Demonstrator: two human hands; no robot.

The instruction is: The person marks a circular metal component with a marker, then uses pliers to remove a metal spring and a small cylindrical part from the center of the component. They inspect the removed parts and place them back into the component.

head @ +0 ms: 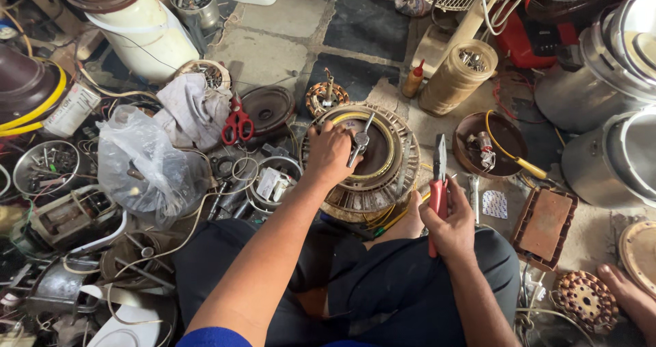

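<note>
While the left hand (330, 152) presses down on the round fan motor (362, 162) on the floor between the knees, the right hand (447, 220) grips red pliers (438, 183) and should bring them in slowly, keeping the motor steady.

Red scissors (236, 125) are lying beside a grey rag (191, 108) on the floor (273, 43), a crumpled plastic bag (140, 162) is sitting to their left, a brown bowl (502, 131) is holding a yellow-handled screwdriver (523, 162), and a rusty tray (544, 222) is resting near steel pots (608, 73)
</note>
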